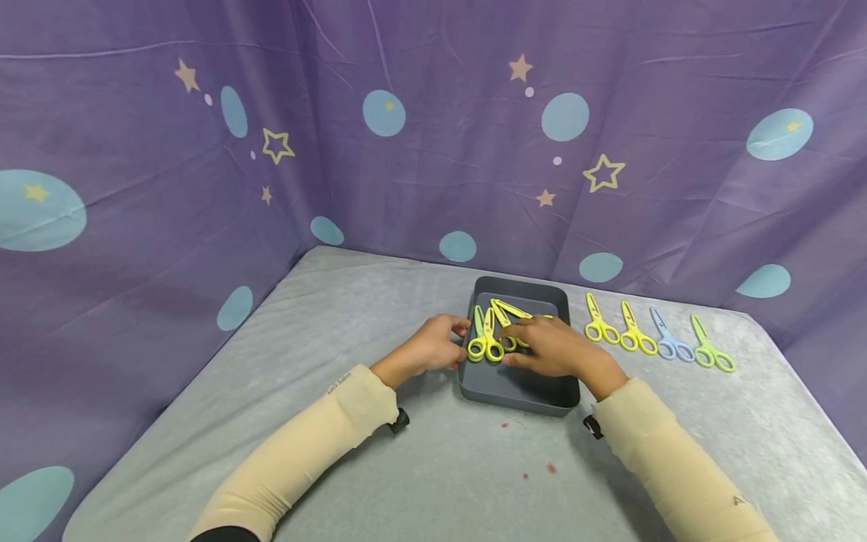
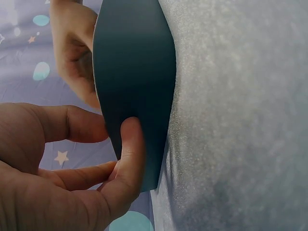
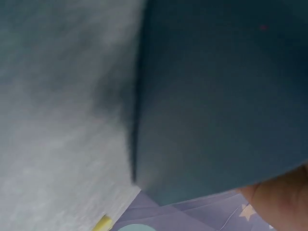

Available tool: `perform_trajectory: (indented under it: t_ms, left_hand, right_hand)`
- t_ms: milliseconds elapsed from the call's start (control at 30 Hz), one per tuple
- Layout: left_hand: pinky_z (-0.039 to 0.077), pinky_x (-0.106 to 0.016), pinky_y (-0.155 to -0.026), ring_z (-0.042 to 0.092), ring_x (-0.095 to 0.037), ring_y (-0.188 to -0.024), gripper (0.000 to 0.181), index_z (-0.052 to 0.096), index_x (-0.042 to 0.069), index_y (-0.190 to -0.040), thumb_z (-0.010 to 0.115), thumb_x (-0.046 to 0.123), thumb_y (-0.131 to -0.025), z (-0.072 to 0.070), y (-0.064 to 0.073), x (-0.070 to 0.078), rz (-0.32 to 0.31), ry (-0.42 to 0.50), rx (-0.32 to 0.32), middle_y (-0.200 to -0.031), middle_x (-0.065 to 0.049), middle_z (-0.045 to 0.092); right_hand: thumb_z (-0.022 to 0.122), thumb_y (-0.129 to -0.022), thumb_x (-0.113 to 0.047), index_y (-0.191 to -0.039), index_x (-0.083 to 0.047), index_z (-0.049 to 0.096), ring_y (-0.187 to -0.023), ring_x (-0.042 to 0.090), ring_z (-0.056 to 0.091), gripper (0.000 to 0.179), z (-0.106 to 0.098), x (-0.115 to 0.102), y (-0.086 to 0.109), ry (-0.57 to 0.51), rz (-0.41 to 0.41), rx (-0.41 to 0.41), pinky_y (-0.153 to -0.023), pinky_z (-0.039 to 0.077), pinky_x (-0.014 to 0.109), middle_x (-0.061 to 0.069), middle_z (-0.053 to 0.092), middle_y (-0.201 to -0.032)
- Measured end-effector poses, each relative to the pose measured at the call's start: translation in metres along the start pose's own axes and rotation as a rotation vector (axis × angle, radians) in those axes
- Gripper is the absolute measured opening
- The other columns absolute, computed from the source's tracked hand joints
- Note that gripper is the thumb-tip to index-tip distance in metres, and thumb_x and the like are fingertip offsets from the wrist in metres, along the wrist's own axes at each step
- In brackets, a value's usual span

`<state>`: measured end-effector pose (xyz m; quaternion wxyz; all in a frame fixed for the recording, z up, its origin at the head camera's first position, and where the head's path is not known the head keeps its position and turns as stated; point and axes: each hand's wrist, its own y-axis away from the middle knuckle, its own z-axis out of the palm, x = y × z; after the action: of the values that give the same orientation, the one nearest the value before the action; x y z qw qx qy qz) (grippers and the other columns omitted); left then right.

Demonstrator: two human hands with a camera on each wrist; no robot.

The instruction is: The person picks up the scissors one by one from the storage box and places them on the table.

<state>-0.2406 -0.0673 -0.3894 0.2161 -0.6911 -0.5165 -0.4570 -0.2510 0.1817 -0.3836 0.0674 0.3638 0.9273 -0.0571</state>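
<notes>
A dark grey tray (image 1: 518, 399) holds several yellow scissors (image 1: 489, 322) and a pair with a green blade cover (image 1: 479, 320), bunched toward its left side. My left hand (image 1: 433, 345) is at the tray's left wall. In the left wrist view its fingers (image 2: 132, 149) pinch that wall, one fingertip on the outer face and others at the rim. My right hand (image 1: 545, 346) reaches into the tray with bent fingers over the yellow scissors, covering part of them. The tray wall hides its fingertips in both wrist views, so I cannot tell whether they grip a pair.
Right of the tray, a row lies on the grey-covered table (image 1: 433, 467): two yellow scissors (image 1: 630, 327), one blue pair (image 1: 667, 335) and one green pair (image 1: 707, 346). Small red spots (image 1: 552, 467) mark the cloth in front. A purple patterned curtain (image 1: 433, 181) stands behind and at the sides.
</notes>
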Motion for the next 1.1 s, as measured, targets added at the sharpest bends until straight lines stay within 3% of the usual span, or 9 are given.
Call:
perform_trajectory:
  t_ms: [200, 367, 567, 733, 933, 1100]
  left_hand:
    - [0.062, -0.039, -0.072, 0.068, -0.020, -0.077, 0.065, 0.046, 0.000, -0.153, 0.063, -0.007, -0.090, -0.001, -0.001, 0.001, 0.001, -0.002, -0.009, -0.136, -0.018, 0.055]
    - [0.062, -0.039, -0.072, 0.068, -0.021, -0.077, 0.065, 0.046, 0.000, -0.153, 0.063, -0.007, -0.091, 0.000, -0.001, 0.000, 0.003, -0.002, -0.013, -0.136, -0.017, 0.055]
    - [0.063, -0.039, -0.072, 0.068, -0.020, -0.077, 0.065, 0.046, -0.001, -0.152, 0.062, -0.008, -0.090, 0.000, -0.001, 0.001, 0.011, 0.001, -0.010, -0.137, -0.019, 0.054]
    - [0.062, -0.039, -0.071, 0.067, -0.020, -0.075, 0.066, 0.046, 0.000, -0.152, 0.062, -0.009, -0.089, -0.001, -0.001, 0.003, 0.007, -0.006, -0.001, -0.137, -0.019, 0.055]
    - [0.063, -0.039, -0.070, 0.066, -0.020, -0.073, 0.067, 0.046, -0.001, -0.152, 0.063, -0.010, -0.088, -0.001, 0.000, 0.001, 0.009, 0.007, 0.001, -0.136, -0.019, 0.054]
    - [0.063, -0.039, -0.071, 0.066, -0.020, -0.075, 0.068, 0.045, -0.001, -0.153, 0.063, -0.010, -0.088, -0.001, 0.000, 0.000, 0.007, 0.007, 0.001, -0.137, -0.019, 0.054]
  right_hand:
    - [0.063, -0.102, -0.040, -0.149, -0.017, 0.057, -0.140, 0.042, 0.046, 0.053, -0.001, -0.011, -0.005, 0.015, -0.037, -0.019, -0.103, 0.043, 0.068, 0.017, 0.050, -0.152]
    - [0.059, -0.105, -0.034, -0.151, -0.022, 0.055, -0.142, 0.043, 0.043, 0.048, 0.003, -0.015, -0.010, 0.011, -0.092, -0.068, -0.109, 0.039, 0.067, 0.017, 0.048, -0.155]
    - [0.060, -0.105, -0.033, -0.144, -0.028, 0.062, -0.140, 0.038, 0.046, 0.040, 0.003, -0.013, -0.007, 0.018, -0.057, -0.102, -0.106, 0.043, 0.065, 0.011, 0.051, -0.153]
    - [0.063, -0.103, -0.034, -0.136, -0.027, 0.070, -0.134, 0.033, 0.054, 0.035, 0.002, -0.008, -0.002, 0.023, -0.073, -0.077, -0.099, 0.050, 0.059, 0.008, 0.059, -0.146]
    - [0.067, -0.100, -0.034, -0.125, -0.023, 0.077, -0.128, 0.028, 0.060, 0.029, -0.002, -0.002, 0.005, 0.017, -0.076, -0.064, -0.101, 0.051, 0.055, 0.007, 0.065, -0.138]
    - [0.070, -0.098, -0.030, -0.111, -0.021, 0.082, -0.117, 0.026, 0.067, 0.019, 0.001, 0.006, 0.009, 0.007, -0.108, -0.015, -0.093, 0.056, 0.050, 0.009, 0.070, -0.128]
